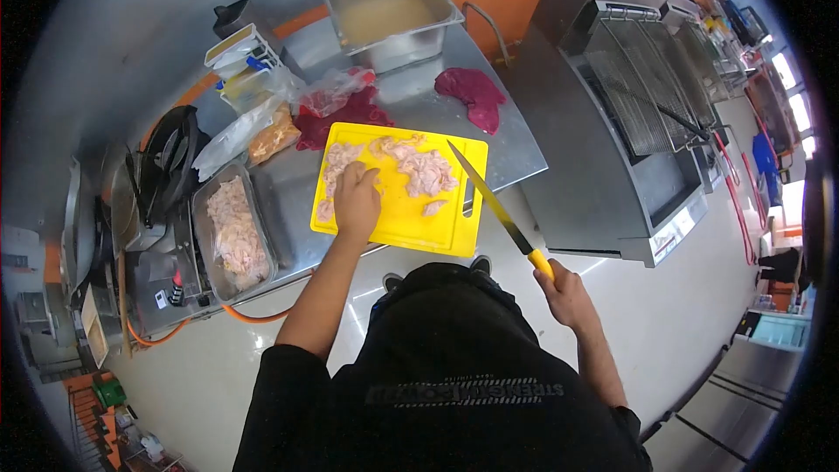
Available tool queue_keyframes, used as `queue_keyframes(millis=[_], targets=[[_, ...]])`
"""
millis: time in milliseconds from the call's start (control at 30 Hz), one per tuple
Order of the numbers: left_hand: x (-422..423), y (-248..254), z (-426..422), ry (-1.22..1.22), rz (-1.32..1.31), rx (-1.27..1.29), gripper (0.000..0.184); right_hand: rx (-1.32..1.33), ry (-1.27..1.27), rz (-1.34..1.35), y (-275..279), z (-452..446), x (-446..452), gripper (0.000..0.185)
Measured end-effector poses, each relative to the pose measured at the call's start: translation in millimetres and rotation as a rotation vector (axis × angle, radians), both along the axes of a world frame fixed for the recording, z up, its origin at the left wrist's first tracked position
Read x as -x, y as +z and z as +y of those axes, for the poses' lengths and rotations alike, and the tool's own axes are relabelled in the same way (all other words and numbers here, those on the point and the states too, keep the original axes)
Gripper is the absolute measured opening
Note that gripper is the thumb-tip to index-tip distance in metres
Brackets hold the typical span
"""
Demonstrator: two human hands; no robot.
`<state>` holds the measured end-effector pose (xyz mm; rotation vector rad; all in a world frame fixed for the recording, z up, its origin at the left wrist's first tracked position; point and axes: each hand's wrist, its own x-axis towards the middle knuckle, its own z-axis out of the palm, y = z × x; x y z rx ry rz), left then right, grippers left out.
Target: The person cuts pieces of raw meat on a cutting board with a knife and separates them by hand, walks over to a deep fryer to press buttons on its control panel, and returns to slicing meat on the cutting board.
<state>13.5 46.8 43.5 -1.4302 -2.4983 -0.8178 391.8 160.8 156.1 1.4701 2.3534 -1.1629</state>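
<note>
Meat (426, 172) is laid in piles on the board (402, 232) on the bench (423, 86); one is reached by the half-curled left hand (357, 203), its hold unclear; the knife (496, 205) is clasped in the closed right hand (565, 295), apparently angled aside for safety

Surface (419, 86), upper centre: smooth metal, soft sheen. Deep rectangular metal pan (398, 45) at top: shiny rim. Yellow rectangular plastic cutting board (393, 232), centre: smooth. Long knife (504, 213), right of centre: smooth metal blade, yellow plastic-looking handle. Black cloth T-shirt (454, 341), bottom centre: matt. Pale floor (489, 411), lower frame: smooth, glossy.
</note>
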Motion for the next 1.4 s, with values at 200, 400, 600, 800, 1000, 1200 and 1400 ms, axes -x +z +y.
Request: queue_keyframes(millis=[200,400,600,800,1000,1200,1400], targets=[[-55,3,10,-0.337,-0.014,0.183,0.03,-0.112,-0.073,0.029,-25,4,10,0.034],[-63,-30,24,-0.322,-0.13,0.096,0.024,-0.367,-0.016,0.026,-64,22,64,0.032],[-57,1,4,-0.075,-0.667,-0.087,0.016,-0.53,0.041,0.112,-108,41,98,0.038],[-47,-22,-23,0.122,-1.296,-0.288,0.027,-0.225,0.114,0.171,-77,41,123,0.034],[-74,23,-17,0.012,-1.473,-0.29,0.017,0.155,0.265,0.775,-92,-5,180,0.034],[-60,14,-23,-0.092,-1.262,-0.205,0.02,0.058,0.148,0.939,-90,-12,187,0.022],[-64,34,-21,-0.026,-1.168,-0.157,0.017,0.073,0.094,0.947,-73,-17,184,0.02]])
